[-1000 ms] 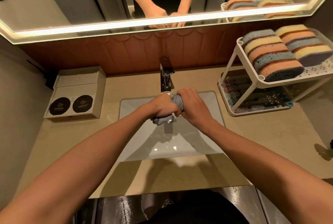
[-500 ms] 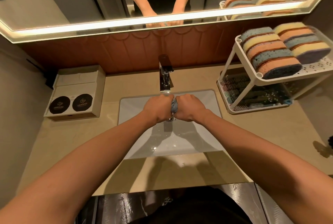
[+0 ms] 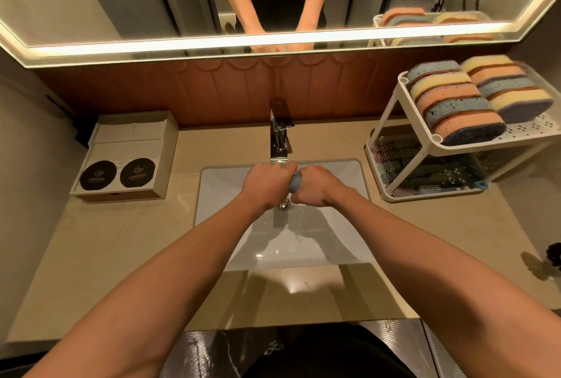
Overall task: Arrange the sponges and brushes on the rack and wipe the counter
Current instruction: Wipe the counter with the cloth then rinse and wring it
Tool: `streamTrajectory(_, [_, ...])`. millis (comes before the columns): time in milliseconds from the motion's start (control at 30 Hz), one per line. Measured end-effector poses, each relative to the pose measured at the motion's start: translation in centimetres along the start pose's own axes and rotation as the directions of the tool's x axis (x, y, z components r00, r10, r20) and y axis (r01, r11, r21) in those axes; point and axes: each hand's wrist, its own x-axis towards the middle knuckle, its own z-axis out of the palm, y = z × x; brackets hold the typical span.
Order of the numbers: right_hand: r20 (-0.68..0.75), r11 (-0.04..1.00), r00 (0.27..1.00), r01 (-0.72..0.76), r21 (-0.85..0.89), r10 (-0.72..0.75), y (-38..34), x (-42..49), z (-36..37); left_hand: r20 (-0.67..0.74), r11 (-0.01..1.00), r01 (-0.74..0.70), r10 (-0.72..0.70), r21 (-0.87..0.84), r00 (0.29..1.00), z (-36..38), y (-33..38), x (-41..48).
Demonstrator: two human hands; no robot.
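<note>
Less cloth on show than a second ago: gone, that loose tail dangling under the knuckles, and only a small blue-grey wad left peeping out between the fists. Squeezed down hard, then, and drawn in tighter under the tap. Left hand curled tight round one end, right hand curled round the other, knuckle to knuckle, wringing over the sink just above the drain. Looks like the last of the twist, so probably close to ready for the wipe. Sitting right inside both grips, that cloth, wedged between the two palms, well off the basin floor. Over on the right, already lined up in two rows on the top shelf of the rack: sponges. Underneath, on the lower tray, brushes, hard to pick apart from here. Arranging seemingly done. Still to come, by the look of it, the counter, with no sign of wiping yet.
</note>
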Motion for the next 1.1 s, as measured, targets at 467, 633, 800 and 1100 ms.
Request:
streamTrajectory(467, [-0.219, 0.962, 0.942, 0.225, -0.152, -0.255, 1.3, -1.2, -0.7, 0.411, 0.6, 0.487, -0.271, -0.635, 0.87, -0.8, -0.9, -1.3])
streamTrajectory(633, [-0.412, 0.775, 0.746, 0.216, -0.594, -0.524, 2.2, -2.0, 0.8, 0.639, 0.266, 0.638, -0.095, -0.723, 0.764, -4.3, -1.3, -0.8])
streamTrajectory(800, [-0.44, 0.739, 0.65, 0.296, -0.605, -0.62, 2.1, -1.0, -0.1, 0.72, 0.325, 0.651, 0.176, -0.686, 0.671, -5.4, -1.1, -0.4])
streamTrajectory(1100, [-0.158, 0.787, 0.906, 0.242, -0.567, -0.392, -0.7, -1.7, -0.3, 0.259, 0.935, 0.167, -0.085, -0.312, 0.962, -1.1, -0.5, -1.4])
